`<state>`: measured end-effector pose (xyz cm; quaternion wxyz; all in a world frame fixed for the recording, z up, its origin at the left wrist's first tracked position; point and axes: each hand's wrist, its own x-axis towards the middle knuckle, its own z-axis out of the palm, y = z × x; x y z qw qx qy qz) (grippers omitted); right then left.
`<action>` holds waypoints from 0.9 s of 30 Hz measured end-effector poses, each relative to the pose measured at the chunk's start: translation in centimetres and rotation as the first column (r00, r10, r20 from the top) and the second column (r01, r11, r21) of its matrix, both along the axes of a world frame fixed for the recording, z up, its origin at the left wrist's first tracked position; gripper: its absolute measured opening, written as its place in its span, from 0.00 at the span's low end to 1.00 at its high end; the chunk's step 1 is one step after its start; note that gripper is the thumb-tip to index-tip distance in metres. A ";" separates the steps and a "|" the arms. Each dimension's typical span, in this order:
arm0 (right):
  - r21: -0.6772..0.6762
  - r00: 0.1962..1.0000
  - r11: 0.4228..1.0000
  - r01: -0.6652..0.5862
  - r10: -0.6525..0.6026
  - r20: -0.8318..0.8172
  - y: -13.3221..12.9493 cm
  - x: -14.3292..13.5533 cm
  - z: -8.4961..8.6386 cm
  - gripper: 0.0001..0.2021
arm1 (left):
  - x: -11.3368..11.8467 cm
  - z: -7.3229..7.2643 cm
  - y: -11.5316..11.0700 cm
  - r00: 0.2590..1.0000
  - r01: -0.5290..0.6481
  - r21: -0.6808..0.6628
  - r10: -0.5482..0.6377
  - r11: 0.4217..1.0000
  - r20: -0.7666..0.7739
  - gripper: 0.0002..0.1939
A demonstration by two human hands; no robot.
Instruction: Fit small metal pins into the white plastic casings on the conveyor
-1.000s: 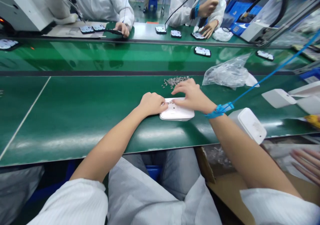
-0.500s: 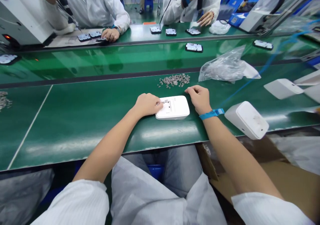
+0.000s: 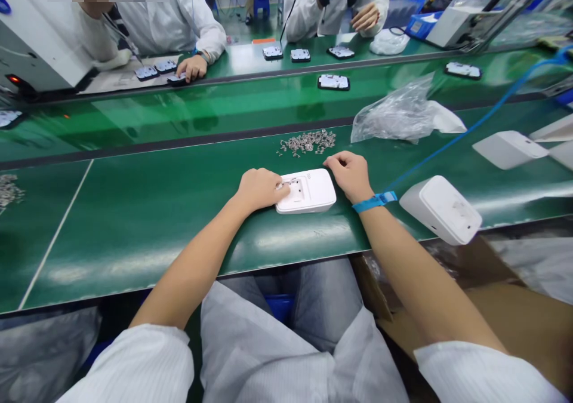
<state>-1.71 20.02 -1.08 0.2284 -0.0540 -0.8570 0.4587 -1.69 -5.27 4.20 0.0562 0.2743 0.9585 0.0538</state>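
Observation:
A white plastic housing (image 3: 320,191) with a square recess lies flat on the green bench. My left hand (image 3: 259,188) grips its left end, the thumb lying on top by the recess. Just off the housing's right end is my right hand (image 3: 351,173), its thumb and forefinger pinched together; whatever they hold is too small to make out. A blue wrist strap (image 3: 375,202) with a cord circles my right wrist. Beyond the housing, close to my right fingertips, lies a loose pile of small metal pieces (image 3: 308,142).
White housings (image 3: 441,209) stand to the right. Behind them lies a clear plastic bag (image 3: 394,119). Across a green conveyor channel (image 3: 201,113), two people in white coats sit among black-rimmed modules (image 3: 333,82). A cardboard box (image 3: 483,319) is below the bench at right.
My hands keep nearly the same pose around the housing. The view has shifted slightly. Across the bench, one person's hand has lifted away from a module.

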 end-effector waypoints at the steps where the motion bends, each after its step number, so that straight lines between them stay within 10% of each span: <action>1: 0.007 1.000 1.000 0.000 0.000 0.006 -0.1 0.0 0.1 0.10 | 0.0 0.1 0.1 1.000 -0.011 0.001 0.011 1.000 0.009 0.23; 18: -0.174 0.993 0.978 0.112 -0.116 -0.011 -0.5 -0.5 0.8 0.10 | 1.4 1.6 2.0 0.930 -0.362 -0.073 0.365 0.929 0.040 0.32; 22: -0.152 0.992 0.982 0.112 -0.119 -0.037 -0.9 -0.6 1.3 0.10 | 2.5 2.9 -3.4 0.869 -0.482 -0.150 0.493 0.863 0.044 0.37; 27: -0.096 0.996 0.995 0.023 -0.031 -0.080 -2.2 1.8 2.1 0.07 | 2.1 3.5 -15.5 0.748 -0.643 -0.238 0.664 0.728 0.010 0.36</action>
